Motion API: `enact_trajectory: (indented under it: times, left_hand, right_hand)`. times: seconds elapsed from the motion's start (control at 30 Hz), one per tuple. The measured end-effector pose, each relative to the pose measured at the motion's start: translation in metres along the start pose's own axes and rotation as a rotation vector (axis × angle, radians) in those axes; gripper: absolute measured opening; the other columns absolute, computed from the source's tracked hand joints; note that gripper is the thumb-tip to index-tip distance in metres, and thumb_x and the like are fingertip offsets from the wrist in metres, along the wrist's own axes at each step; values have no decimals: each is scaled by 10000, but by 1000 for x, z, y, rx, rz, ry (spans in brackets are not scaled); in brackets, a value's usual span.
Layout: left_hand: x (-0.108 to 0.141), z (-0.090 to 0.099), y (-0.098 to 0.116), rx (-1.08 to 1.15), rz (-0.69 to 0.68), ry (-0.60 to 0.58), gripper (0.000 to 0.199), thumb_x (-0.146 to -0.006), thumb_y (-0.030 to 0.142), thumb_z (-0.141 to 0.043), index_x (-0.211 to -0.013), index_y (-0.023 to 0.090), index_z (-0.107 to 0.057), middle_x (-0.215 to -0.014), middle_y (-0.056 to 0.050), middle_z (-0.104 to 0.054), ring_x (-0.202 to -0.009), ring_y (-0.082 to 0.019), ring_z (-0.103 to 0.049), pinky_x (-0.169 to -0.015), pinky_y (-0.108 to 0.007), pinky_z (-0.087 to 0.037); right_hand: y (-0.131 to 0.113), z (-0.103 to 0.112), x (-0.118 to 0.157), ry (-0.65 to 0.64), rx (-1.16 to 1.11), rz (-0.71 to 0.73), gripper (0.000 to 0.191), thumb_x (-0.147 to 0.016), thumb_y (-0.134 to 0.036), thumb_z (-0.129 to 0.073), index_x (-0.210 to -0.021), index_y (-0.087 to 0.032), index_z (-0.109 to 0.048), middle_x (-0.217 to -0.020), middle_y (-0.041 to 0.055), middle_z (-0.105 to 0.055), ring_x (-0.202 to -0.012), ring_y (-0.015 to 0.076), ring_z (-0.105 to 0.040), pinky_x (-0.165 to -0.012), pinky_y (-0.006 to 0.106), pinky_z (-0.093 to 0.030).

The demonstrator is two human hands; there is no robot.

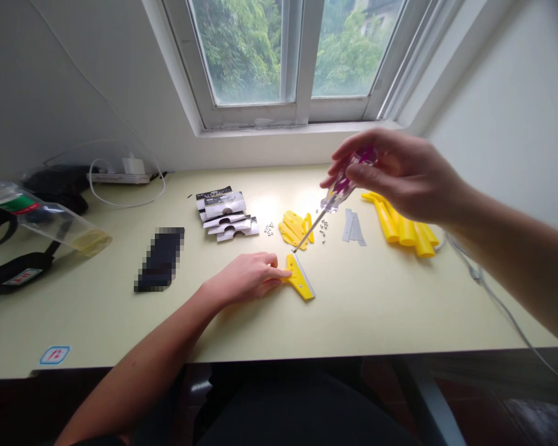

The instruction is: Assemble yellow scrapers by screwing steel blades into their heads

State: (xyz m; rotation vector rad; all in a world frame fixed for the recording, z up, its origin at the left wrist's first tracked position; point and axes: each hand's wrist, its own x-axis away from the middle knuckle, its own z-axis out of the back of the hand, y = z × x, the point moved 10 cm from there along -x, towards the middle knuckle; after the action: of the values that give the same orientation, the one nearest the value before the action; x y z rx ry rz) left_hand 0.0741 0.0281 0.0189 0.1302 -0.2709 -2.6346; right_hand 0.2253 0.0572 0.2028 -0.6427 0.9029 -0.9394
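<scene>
My left hand [246, 277] rests on the table with its fingers closed on a yellow scraper head [301, 282], which has a thin metal blade along its right edge. My right hand [395, 176] is raised, gripping a screwdriver [340, 187] by its clear and purple handle. The shaft slants down to the left, and its tip is at the far end of the scraper head; whether it touches a screw is too small to tell. Just beyond lie several yellow plastic plates [294, 228], with small screws [324, 230] to their right and small nuts [268, 229] to their left.
Metal blades [353, 228] and yellow tubular handles [407, 232] lie to the right. Printed card sleeves [225, 210] are stacked left of centre. Farther left are a blurred-out dark object [160, 260], a plastic bottle [56, 220] and a black strap [37, 275]. A cable [497, 300] crosses the right side.
</scene>
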Motion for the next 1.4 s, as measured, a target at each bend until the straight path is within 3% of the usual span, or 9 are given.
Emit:
enact_trajectory:
  times: [0.17, 0.43, 0.57, 0.73, 0.9, 1.0, 1.1, 1.27, 1.4]
  left_hand:
    - [0, -1, -1, -3, 5, -2, 307, -976, 325, -500, -1232, 368, -664, -913, -28, -624, -746, -123, -566, -603, -229, -356]
    - [0, 2, 0, 14, -1, 24, 298, -976, 313, -499, -1213, 360, -674, -892, -18, -616, -734, -111, -562, -600, -229, -364]
    - [-1, 1, -1, 9, 10, 11, 302, -975, 318, -504, -1225, 365, -669, -901, -22, -622, -748, -120, -569, -605, -232, -359]
    - [0, 0, -2, 0, 22, -18, 316, -974, 314, -505, -1245, 380, -652, -927, -23, -631, -756, -132, -572, -606, -239, -353]
    - [-2, 10, 1, 63, 4, 19, 296, -957, 364, -532, -1219, 340, -670, -1047, -36, -637, -842, -148, -593, -689, -259, -418]
    - [-22, 23, -5, 115, 60, 93, 312, -969, 349, -508, -1226, 275, -670, -1079, -58, -656, -899, -168, -603, -730, -278, -448]
    - [-61, 27, -16, 137, 135, 104, 293, -959, 327, -517, -1169, 231, -697, -1038, -65, -681, -887, -189, -610, -712, -292, -448]
    - [-131, 18, -30, 173, 231, 78, 276, -874, 328, -634, -1094, 177, -706, -992, -80, -706, -923, -225, -620, -695, -287, -441]
    - [-158, 7, -32, 227, 268, 57, 246, -865, 367, -643, -1013, 196, -737, -927, -47, -732, -792, -177, -637, -626, -253, -432]
  right_hand:
    - [1, 27, 3, 119, 21, 61, 196, -849, -302, -648, -985, -174, -588, -858, 50, -629, -847, 221, -717, -784, 379, -598]
    - [53, 69, 4, 281, 69, -72, 150, -843, -256, -659, -950, -192, -575, -849, 59, -630, -813, 214, -715, -787, 380, -582]
    - [67, 66, 9, 249, 74, -95, 156, -855, -298, -650, -968, -217, -579, -875, 64, -641, -850, 211, -702, -813, 392, -566]
    - [48, 52, 21, 183, 119, 4, 128, -875, -268, -620, -990, -234, -576, -877, 58, -658, -891, 209, -693, -833, 384, -561]
    - [39, 51, 26, 194, 144, 21, 131, -875, -238, -609, -1000, -228, -568, -893, 57, -669, -908, 213, -694, -853, 390, -564]
    - [40, 55, 25, 206, 147, 18, 136, -870, -241, -617, -995, -226, -568, -902, 63, -679, -908, 215, -692, -857, 399, -561]
    - [39, 58, 24, 211, 139, 37, 126, -885, -254, -607, -1004, -235, -571, -904, 67, -680, -908, 221, -690, -858, 419, -557]
    - [34, 67, 27, 247, 161, 137, 111, -902, -275, -601, -1001, -232, -575, -872, 42, -674, -870, 205, -709, -809, 395, -590]
    - [34, 73, 31, 257, 177, 186, 130, -916, -289, -596, -1018, -213, -571, -877, 46, -699, -844, 192, -716, -767, 371, -605]
